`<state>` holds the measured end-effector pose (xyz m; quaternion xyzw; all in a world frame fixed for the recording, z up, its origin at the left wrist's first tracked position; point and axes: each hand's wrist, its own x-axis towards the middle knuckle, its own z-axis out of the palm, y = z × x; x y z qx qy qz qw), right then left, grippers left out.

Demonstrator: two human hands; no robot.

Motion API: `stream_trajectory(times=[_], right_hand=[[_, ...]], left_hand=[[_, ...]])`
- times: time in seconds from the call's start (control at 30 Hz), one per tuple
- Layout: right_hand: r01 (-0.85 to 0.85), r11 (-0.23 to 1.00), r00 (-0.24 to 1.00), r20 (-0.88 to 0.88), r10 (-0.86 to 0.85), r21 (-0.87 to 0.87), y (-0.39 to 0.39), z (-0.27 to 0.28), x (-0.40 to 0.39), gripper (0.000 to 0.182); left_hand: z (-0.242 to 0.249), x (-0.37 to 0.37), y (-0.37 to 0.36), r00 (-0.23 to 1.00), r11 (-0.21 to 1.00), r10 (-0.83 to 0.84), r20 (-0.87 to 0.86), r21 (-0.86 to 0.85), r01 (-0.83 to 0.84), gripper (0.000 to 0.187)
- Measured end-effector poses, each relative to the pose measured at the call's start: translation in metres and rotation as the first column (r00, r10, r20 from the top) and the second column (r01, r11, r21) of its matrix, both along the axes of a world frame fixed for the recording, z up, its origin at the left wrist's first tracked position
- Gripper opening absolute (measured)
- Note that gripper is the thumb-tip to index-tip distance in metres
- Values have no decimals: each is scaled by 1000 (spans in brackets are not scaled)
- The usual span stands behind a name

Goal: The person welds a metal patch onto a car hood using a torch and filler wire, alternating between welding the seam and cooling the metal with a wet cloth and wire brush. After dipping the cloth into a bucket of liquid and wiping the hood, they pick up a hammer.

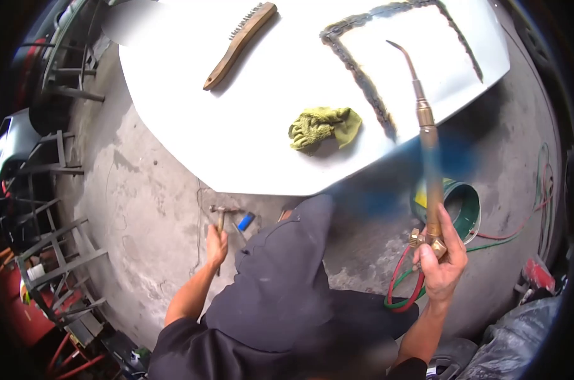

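Observation:
My right hand (441, 256) is closed around the valve end of a brass gas welding torch (425, 114). Its thin bent tip points up over the white panel (255, 152), overlapping an area framed by dark, scorched weld seams (363, 79); no flame shows at the tip. Down by my knee, my left hand (217, 246) grips the wooden handle of a hammer (221, 218), head upward. On the panel lie a crumpled yellow-green cloth (322, 128) and a wooden-handled wire brush (243, 44), bristles facing up and left.
Red and green hoses (398, 294) hang from the torch and run along the floor at right. A green bucket (467, 212) lies below the panel. On the concrete floor (141, 234) is a small blue object (246, 221). Metal stands (59, 250) line the left side.

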<state>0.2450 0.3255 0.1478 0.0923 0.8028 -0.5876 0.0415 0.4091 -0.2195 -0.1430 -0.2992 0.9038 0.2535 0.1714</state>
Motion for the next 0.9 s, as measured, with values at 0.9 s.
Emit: stream_trajectory(times=[0.9], right_hand=[[-289, 929, 956, 120, 267, 232, -26, 10, -107, 61]], left_hand=[[152, -164, 122, 814, 828, 257, -521, 554, 93, 40]])
